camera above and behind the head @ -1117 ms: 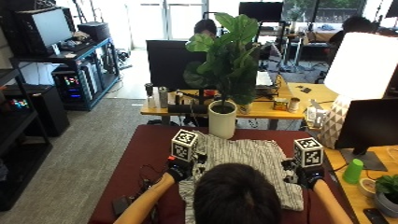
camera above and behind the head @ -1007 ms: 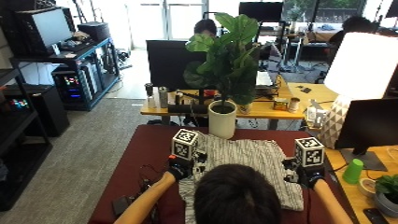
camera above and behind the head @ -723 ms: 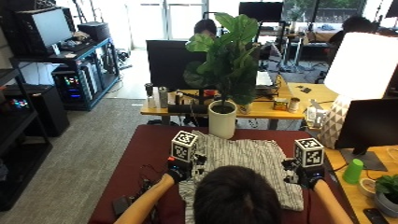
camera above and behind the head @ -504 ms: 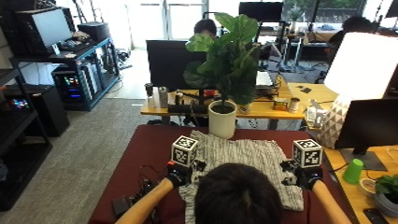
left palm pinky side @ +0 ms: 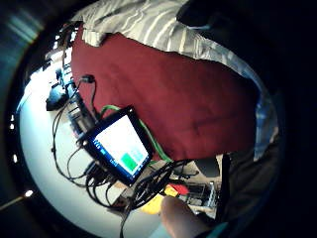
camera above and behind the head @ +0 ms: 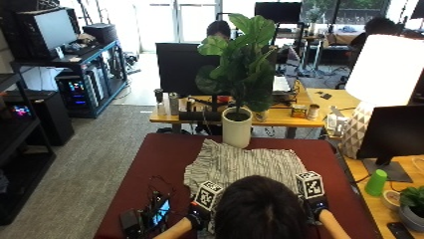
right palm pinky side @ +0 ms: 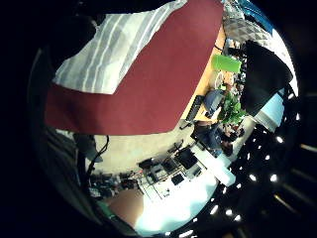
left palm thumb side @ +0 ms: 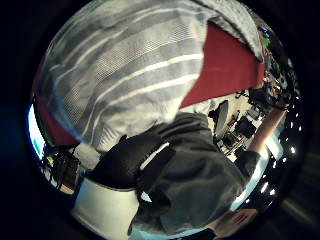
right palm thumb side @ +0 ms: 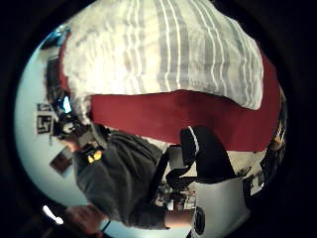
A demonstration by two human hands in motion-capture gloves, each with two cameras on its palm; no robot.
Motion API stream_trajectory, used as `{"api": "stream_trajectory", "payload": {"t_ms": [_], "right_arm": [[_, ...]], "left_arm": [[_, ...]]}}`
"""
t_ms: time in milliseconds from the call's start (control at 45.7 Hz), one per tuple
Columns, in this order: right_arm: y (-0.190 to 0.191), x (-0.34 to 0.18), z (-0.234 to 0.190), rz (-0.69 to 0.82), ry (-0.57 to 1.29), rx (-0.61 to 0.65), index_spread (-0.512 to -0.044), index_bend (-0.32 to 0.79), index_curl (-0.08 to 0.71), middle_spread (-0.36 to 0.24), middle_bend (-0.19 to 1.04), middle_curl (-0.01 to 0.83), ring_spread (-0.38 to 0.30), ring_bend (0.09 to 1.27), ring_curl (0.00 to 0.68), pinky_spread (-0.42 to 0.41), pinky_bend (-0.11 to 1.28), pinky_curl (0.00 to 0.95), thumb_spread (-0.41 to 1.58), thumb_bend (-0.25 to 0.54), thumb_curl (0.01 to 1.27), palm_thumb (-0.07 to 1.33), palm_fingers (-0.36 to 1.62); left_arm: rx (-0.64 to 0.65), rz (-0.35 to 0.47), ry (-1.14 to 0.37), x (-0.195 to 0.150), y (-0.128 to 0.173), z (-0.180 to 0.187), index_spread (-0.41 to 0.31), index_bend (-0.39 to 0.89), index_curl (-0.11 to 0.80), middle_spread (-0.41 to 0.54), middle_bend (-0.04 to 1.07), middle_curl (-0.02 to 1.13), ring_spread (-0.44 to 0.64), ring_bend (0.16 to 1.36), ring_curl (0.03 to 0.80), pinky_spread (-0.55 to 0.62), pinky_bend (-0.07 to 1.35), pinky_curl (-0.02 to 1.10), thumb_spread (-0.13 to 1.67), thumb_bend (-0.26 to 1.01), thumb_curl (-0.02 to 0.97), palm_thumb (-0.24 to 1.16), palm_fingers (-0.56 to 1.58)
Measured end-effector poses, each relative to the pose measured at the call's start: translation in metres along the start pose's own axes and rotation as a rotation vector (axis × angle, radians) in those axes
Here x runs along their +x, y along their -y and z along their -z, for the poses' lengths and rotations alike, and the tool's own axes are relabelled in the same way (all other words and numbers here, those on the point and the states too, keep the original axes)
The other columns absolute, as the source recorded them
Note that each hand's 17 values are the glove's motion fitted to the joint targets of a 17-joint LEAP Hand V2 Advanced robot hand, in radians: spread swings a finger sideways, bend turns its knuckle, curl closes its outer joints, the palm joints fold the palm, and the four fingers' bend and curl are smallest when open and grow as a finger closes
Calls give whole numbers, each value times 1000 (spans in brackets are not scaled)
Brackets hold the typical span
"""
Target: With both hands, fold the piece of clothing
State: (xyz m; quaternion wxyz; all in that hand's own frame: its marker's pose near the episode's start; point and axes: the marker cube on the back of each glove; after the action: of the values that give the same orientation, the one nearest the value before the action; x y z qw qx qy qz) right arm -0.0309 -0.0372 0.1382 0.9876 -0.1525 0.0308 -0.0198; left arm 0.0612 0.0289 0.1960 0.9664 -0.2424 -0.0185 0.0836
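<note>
Red surface (camera above and behind the head: 152, 164) carries the striped shirt (camera above and behind the head: 242, 164), spread flat ahead of the person. Left hand (camera above and behind the head: 197, 219) and right hand (camera above and behind the head: 318, 206) sit at its near corners; finger state can't be told.

Grey carpet floor (camera above and behind the head: 99, 149), bright windows (camera above and behind the head: 179, 20) behind, wooden desk (camera above and behind the head: 278, 117) (perhaps cluttered), black shelving (camera above and behind the head: 86, 74).

My left hand (camera above and behind the head: 197, 219) and right hand (camera above and behind the head: 317, 206) now sit nearer my body, dragging the striped garment's (camera above and behind the head: 242, 164) near edge along the worktop (camera above and behind the head: 156, 159).
</note>
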Motion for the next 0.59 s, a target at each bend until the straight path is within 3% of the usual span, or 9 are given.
{"api": "stream_trajectory", "payload": {"t_ms": [197, 328, 416, 460, 482, 526, 547, 569, 591], "right_arm": [[26, -2, -20, -21, -44, -22, -328, 93, 159, -45, 251, 362, 2, 518, 331, 197, 548, 348, 1092, 55, 334, 749, 385], [35, -5, -24, -31, -45, 13, -307, 108, 168, -79, 263, 373, -49, 550, 337, 141, 546, 343, 1073, 54, 374, 818, 512], [38, -7, -21, -35, -33, 74, -293, 123, 181, -115, 287, 385, -106, 572, 343, 76, 521, 334, 1063, 62, 404, 873, 647], [44, -7, -20, -30, -29, 112, -289, 136, 195, -128, 264, 386, -138, 609, 363, 17, 549, 348, 1058, 73, 419, 913, 764], [45, -7, -19, -30, -27, 130, -289, 115, 187, -128, 272, 388, -137, 581, 348, 29, 511, 329, 1059, 62, 420, 903, 697], [47, -7, -18, -34, -26, 162, -285, 133, 204, -140, 258, 391, -162, 599, 364, -26, 537, 342, 1041, 72, 435, 945, 815], [46, -8, -16, -37, -28, 181, -284, 138, 209, -143, 249, 392, -169, 593, 365, -42, 540, 346, 1032, 67, 440, 949, 833], [46, -10, -14, -41, -30, 201, -284, 157, 221, -151, 252, 397, -181, 588, 369, -78, 559, 355, 1006, 63, 448, 961, 917], [44, -11, -13, -46, -34, 214, -282, 174, 229, -160, 254, 399, -192, 583, 367, -118, 567, 352, 969, 55, 457, 971, 1017]], "left_arm": [[46, 31, -12, -1, 22, -7, 179, 58, 117, 418, 240, 250, 374, 837, 335, 399, 642, 372, 903, 6, 270, 138, 25], [129, 92, 20, -5, 35, 2, 154, 84, 116, 363, 281, 276, 287, 843, 329, 282, 644, 368, 1035, 69, 297, 301, 147], [232, 148, 80, -10, 47, 10, 121, 38, 99, 244, 277, 285, 144, 844, 328, 83, 735, 384, 1101, 84, 315, 360, 324], [292, 172, 110, -13, 52, 15, 99, -2, 80, 134, 310, 305, 18, 876, 338, -40, 799, 397, 1131, 100, 328, 401, 495], [317, 183, 123, -14, 55, 18, 85, -6, 73, 91, 332, 312, -30, 876, 335, -78, 811, 396, 1146, 105, 333, 416, 557], [351, 197, 141, -18, 61, 20, 59, 22, 75, 22, 358, 332, -96, 876, 345, -132, 815, 405, 1163, 106, 341, 436, 619], [365, 201, 147, -20, 66, 21, 75, -5, 61, 49, 307, 318, -60, 850, 337, -135, 808, 402, 1166, 90, 336, 419, 477], [377, 203, 150, -23, 71, 23, 17, 94, 93, -26, 414, 380, -142, 865, 367, -176, 810, 424, 1180, 114, 351, 466, 717], [384, 203, 148, -26, 75, 24, -22, 146, 108, -61, 425, 367, -176, 868, 356, -204, 785, 408, 1180, 124, 361, 495, 863]]}}
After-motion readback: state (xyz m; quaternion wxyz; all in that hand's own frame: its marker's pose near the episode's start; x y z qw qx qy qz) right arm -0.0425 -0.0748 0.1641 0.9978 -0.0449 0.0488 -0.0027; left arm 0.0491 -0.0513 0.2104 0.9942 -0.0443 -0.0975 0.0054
